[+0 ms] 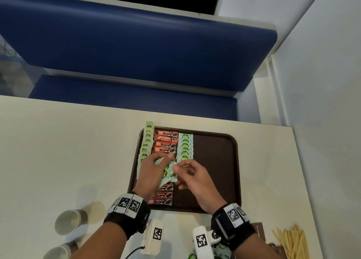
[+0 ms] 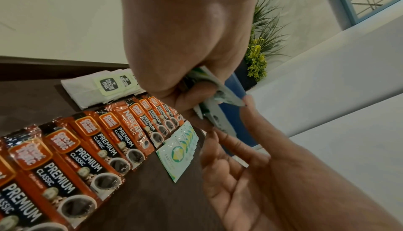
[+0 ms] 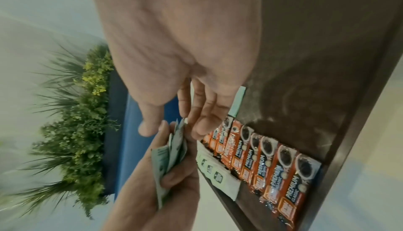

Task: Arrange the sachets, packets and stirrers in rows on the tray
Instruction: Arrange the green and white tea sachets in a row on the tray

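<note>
A brown tray (image 1: 214,161) holds three rows: green tea bags (image 1: 147,141) along its left edge, orange coffee sachets (image 1: 166,141) beside them, and pale coco sachets (image 1: 185,145) third. Above the tray my left hand (image 1: 168,162) grips a fanned bunch of coco sachets (image 1: 169,173), which also shows as the bunch (image 2: 218,119) and the bunch (image 3: 176,146). My right hand (image 1: 178,167) meets it from the right and pinches the outer sachet between thumb and index finger. Wooden stirrers (image 1: 293,241) lie on the table at the near right.
The tray's right half is bare. Two paper cups (image 1: 68,221) stand at the near left. More pale sachets (image 1: 220,251) lie near the table's front edge. A blue bench (image 1: 136,44) runs behind the table, and a wall is on the right.
</note>
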Available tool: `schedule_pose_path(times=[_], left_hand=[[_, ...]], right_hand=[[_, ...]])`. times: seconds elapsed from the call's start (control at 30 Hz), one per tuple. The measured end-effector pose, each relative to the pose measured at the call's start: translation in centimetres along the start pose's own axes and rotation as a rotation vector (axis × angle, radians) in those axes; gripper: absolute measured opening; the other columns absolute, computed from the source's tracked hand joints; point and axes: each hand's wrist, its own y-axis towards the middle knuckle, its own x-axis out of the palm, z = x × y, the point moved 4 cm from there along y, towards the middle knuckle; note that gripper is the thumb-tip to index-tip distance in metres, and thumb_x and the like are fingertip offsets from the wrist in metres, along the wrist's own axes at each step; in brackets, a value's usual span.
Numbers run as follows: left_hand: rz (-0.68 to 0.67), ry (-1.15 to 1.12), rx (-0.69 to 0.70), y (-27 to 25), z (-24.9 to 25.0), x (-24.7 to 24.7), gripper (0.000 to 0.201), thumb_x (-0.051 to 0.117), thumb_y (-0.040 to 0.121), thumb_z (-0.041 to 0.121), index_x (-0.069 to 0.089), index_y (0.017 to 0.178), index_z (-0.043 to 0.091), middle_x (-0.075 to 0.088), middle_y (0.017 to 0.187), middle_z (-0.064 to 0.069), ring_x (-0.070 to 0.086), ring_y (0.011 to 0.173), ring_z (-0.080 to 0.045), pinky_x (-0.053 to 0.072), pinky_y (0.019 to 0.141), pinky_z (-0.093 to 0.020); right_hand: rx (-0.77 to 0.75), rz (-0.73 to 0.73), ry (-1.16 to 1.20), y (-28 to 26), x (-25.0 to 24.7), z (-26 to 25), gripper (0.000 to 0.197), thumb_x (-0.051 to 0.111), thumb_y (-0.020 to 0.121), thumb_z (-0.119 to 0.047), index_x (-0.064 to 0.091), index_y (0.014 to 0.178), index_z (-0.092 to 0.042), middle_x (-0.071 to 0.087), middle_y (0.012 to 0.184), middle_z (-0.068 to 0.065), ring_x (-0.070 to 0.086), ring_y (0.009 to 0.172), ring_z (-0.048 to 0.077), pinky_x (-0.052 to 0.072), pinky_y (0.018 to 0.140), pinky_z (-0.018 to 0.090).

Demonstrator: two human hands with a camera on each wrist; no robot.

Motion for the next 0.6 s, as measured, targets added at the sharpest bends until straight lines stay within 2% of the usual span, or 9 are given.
schedule_pose_path(times=[0.03,0.17,0.27,0.33,0.4,0.5,0.6], left_hand=[[-0.012,-0.012,0.015,-0.1,0.2,0.2,0.017,0.073,0.101,0.029,0.081,0.101,0.015,0.083,0.099,0.007,0.079,0.09,-0.007,0.06,0.073,-0.021],[-0.048,-0.103,-0.013,-0.5,0.3,0.4,0.014,0.079,0.097,0.026,0.082,0.106,0.016,0.084,0.104,-0.002,0.082,0.095,-0.023,0.066,0.083,-0.041],[-0.07,-0.125,-0.025,-0.6,0.1,0.0,0.013,0.084,0.092,0.016,0.082,0.104,0.012,0.083,0.105,-0.008,0.081,0.097,-0.029,0.066,0.08,-0.042],[-0.061,-0.139,-0.031,-0.6,0.0,-0.4,0.013,0.085,0.09,0.011,0.082,0.103,0.011,0.082,0.105,-0.01,0.082,0.096,-0.03,0.066,0.078,-0.043],[-0.035,-0.147,-0.023,-0.6,0.0,-0.6,0.012,0.085,0.09,0.009,0.082,0.101,0.013,0.082,0.106,-0.009,0.081,0.097,-0.029,0.067,0.081,-0.046],[0.02,-0.104,0.022,-0.6,0.0,-0.9,0.011,0.086,0.09,0.01,0.083,0.096,0.019,0.082,0.105,-0.003,0.081,0.099,-0.025,0.067,0.082,-0.046],[0.073,-0.038,0.054,-0.4,0.1,-1.6,0.013,0.086,0.091,0.014,0.084,0.095,0.026,0.082,0.108,0.002,0.08,0.1,-0.022,0.066,0.082,-0.044]], right_hand=[[0.002,-0.005,0.009,-0.1,0.0,-0.3,0.036,0.083,0.09,-0.033,0.067,0.116,-0.013,0.077,0.093,0.005,0.073,0.081,0.021,0.062,0.078,0.037],[0.047,-0.007,0.141,0.6,-0.6,-0.4,0.036,0.086,0.087,-0.013,0.069,0.118,-0.006,0.074,0.1,0.016,0.073,0.089,0.02,0.06,0.079,0.031],[0.061,-0.025,0.197,0.7,-1.3,-0.4,0.03,0.082,0.088,-0.006,0.072,0.117,-0.003,0.073,0.113,0.026,0.073,0.101,0.028,0.06,0.088,0.035],[0.084,-0.046,0.188,0.4,-1.6,-0.4,0.031,0.081,0.089,-0.005,0.072,0.119,-0.004,0.073,0.118,0.025,0.073,0.112,0.035,0.058,0.097,0.04],[0.12,-0.086,0.168,0.1,-1.5,-0.4,0.035,0.081,0.088,-0.004,0.072,0.122,-0.006,0.075,0.118,0.022,0.071,0.116,0.035,0.058,0.101,0.042],[0.136,-0.141,0.065,-0.4,-1.4,-0.2,0.032,0.08,0.088,0.001,0.073,0.118,-0.008,0.079,0.11,0.014,0.074,0.105,0.027,0.06,0.093,0.034],[0.103,-0.058,-0.056,-0.1,-2.1,0.0,0.028,0.075,0.091,0.0,0.074,0.115,-0.012,0.078,0.109,0.012,0.074,0.103,0.028,0.059,0.088,0.033]])
